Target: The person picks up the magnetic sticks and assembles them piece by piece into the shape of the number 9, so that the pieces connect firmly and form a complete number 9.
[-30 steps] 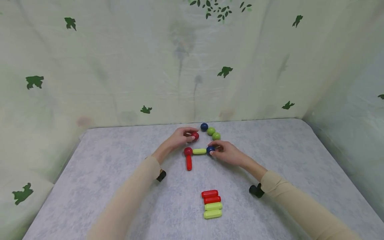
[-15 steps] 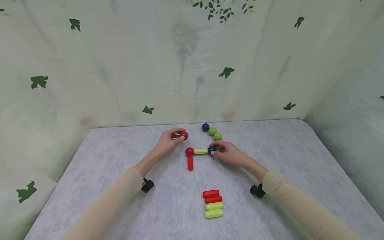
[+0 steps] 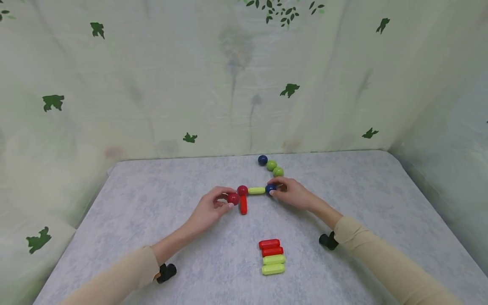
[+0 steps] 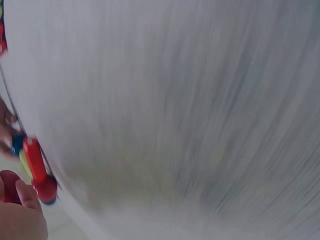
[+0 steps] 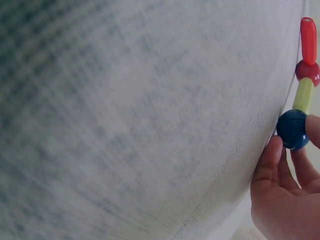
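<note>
My left hand (image 3: 209,210) pinches a loose red ball (image 3: 233,198) between thumb and fingers, just left of a small joined piece. That piece has a red ball (image 3: 242,190) at its corner, a red rod (image 3: 243,205) pointing toward me and a yellow-green rod (image 3: 256,190) running right to a dark blue ball (image 5: 292,129). Fingers and thumb of my right hand (image 3: 291,193) grip this blue ball. In the left wrist view, the held red ball (image 4: 9,187) shows beside the corner ball, partly hidden by the thumb.
Behind my right hand, a blue ball (image 3: 262,160) and two green balls (image 3: 272,165) lie in a slanting row near the table's far edge. Closer to me, two red rods (image 3: 269,244) and two yellow-green rods (image 3: 273,269) lie side by side. A pale leaf-patterned curtain (image 3: 152,84) hangs behind the table.
My left hand has carried the loose red ball from the far side, first leftward and then toward me, to the left of the joined piece. The right hand keeps its grip on the blue ball.
</note>
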Demonstrator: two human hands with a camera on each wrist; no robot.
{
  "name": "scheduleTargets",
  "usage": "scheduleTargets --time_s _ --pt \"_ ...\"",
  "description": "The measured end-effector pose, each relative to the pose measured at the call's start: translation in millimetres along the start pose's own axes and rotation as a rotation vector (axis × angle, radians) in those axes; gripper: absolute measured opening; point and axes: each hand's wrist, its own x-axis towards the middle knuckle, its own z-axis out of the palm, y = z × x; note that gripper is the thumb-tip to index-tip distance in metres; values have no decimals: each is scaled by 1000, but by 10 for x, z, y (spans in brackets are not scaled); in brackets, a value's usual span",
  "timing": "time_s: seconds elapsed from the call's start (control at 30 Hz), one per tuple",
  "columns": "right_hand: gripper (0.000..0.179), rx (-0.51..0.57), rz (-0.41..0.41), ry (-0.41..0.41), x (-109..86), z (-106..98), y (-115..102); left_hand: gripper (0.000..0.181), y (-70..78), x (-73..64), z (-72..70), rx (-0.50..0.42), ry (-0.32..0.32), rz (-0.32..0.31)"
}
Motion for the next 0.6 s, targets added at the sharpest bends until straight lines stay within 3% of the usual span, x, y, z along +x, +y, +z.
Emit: scheduleTargets --time_s 0.23,0.6 --pt "37 -3 -3 6 -8 -5 -14 37 37 -243 191 -43 -35 -111" --pt "39 -33 -11 10 -26 -18 -61 29 1 -288 329 6 15 -175"
